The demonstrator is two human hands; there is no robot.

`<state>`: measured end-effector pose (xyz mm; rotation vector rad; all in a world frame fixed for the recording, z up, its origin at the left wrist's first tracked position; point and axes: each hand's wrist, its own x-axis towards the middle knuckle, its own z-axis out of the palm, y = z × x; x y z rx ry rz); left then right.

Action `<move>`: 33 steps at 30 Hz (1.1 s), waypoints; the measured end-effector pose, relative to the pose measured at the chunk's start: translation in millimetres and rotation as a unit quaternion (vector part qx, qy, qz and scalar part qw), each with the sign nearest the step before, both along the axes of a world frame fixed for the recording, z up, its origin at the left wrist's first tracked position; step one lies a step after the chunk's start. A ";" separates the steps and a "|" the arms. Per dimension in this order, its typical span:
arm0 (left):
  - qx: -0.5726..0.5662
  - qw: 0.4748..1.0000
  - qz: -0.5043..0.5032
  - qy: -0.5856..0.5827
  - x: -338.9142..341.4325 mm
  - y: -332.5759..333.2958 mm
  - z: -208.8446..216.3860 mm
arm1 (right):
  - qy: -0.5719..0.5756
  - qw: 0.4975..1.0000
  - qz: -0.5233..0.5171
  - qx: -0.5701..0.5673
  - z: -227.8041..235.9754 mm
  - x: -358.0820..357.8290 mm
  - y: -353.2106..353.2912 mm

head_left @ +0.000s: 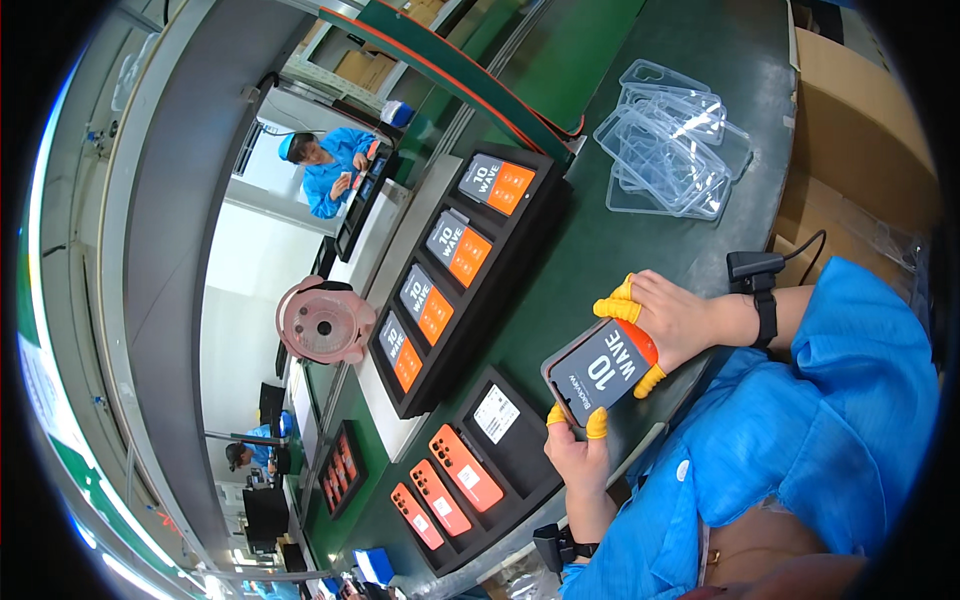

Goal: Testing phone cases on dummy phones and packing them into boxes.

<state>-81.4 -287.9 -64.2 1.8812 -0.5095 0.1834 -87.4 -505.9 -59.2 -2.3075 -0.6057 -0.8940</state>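
Between my two hands is a smartphone [597,368] with a grey and orange printed film over its face. My right hand [672,322] grips its orange end, with yellow finger cots on the fingers. At the opposite end, my left hand [580,452] pinches the edge between thumb and finger, also in yellow cots. Close to the left hand lies a black foam tray [525,455]. It holds several orange phones [466,468], camera side up, and a slot with a white label [496,414].
Beyond, a stacked black tray [420,395] carries several film-covered phones [484,250]. Clear plastic cases [670,145] lie piled on the green bench. A pink fan [322,322] stands past the trays; a cardboard box [840,130] is at the right. Co-workers [335,165] in blue sit farther off.
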 end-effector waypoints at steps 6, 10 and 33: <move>0.027 0.998 0.032 -0.050 -2.3 2.3 3.1 | 0.065 0.993 0.079 0.062 -8.2 17.1 0.8; 0.043 0.997 0.045 -0.046 -2.1 2.1 0.9 | 0.058 0.990 0.084 0.101 -15.8 23.6 6.0; 0.204 0.957 -0.006 -0.205 29.4 3.6 40.9 | 0.045 0.994 0.009 0.101 -12.7 10.7 31.1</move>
